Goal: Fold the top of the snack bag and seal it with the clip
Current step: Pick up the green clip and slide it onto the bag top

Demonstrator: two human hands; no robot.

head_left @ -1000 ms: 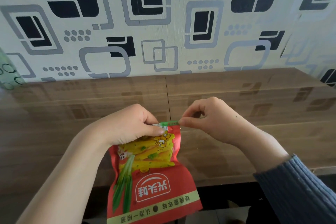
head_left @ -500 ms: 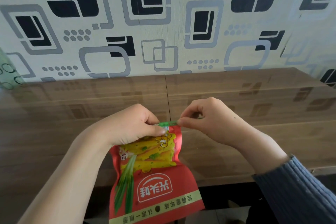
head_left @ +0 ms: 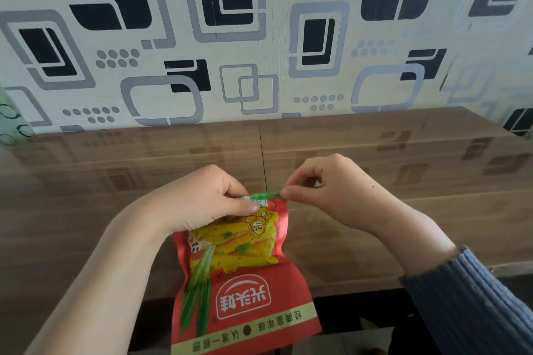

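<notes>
A red snack bag with yellow and green print lies upside down to me, its lower part hanging over the table's near edge. My left hand grips the bag's folded top on the left side, thumb pressed on the front. A thin green clip runs along the folded top edge. My right hand pinches the clip's right end between thumb and forefinger. The left part of the clip is hidden under my left fingers.
The brown wooden table reaches back to a wall papered with black and grey squares. A greenish patterned object shows at the far left edge. The table's near edge runs under the bag.
Both hands and the bag have stayed almost in place. The bag's lower end has shifted slightly.
</notes>
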